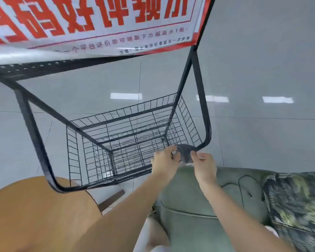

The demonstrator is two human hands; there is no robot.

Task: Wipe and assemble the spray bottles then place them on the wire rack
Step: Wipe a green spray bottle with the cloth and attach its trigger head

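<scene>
Grey cloth (pixel 185 154), pinched between the left hand (pixel 165 160) and right hand (pixel 204 163), could snag on the wire rack (pixel 127 131) close behind it and tear free.

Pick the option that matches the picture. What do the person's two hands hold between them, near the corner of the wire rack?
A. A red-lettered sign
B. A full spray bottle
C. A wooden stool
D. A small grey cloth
D: the left hand and right hand pinch a small grey cloth between them, by the wire rack corner.
</scene>
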